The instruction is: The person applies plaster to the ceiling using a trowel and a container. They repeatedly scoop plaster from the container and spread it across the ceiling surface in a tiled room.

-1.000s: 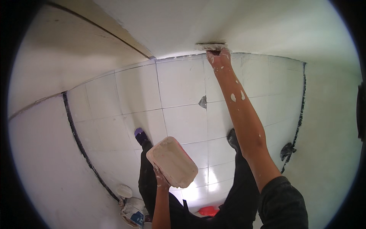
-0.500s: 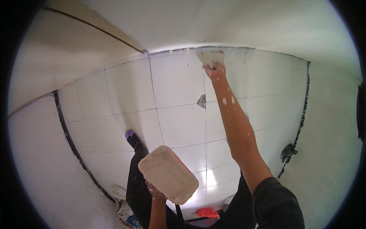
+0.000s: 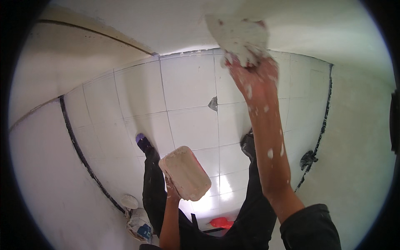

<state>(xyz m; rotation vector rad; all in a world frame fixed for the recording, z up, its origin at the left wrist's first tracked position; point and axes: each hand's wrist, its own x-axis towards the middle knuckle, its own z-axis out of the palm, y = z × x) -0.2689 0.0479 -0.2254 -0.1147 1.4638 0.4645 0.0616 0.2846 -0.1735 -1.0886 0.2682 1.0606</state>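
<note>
My right hand [image 3: 254,73], spattered with white, reaches far forward with its fingers closed on a wide putty knife [image 3: 237,35]. The blade is coated in whitish paste and lies up against the far wall [image 3: 175,25], above the floor line; whether it touches cannot be told. Low in front of me, my left hand [image 3: 172,188] grips a rectangular plastic tub [image 3: 186,174] along its left side. Pale paste coats the inside of this tub, and a strip of pink shows on its outer right edge.
White tiles [image 3: 187,83] cover the floor, with a grey chipped patch [image 3: 213,103]. A dark crumpled scrap [image 3: 308,160] lies by the right wall. Near my left leg stand a round pale lid-like thing [image 3: 129,201] and a bag [image 3: 140,227]. Something red [image 3: 221,223] lies between my legs.
My right hand has raised the putty knife from the base of the far wall to higher up it, slightly rightward. The tub has moved up a little in view, with my left hand still holding it.
</note>
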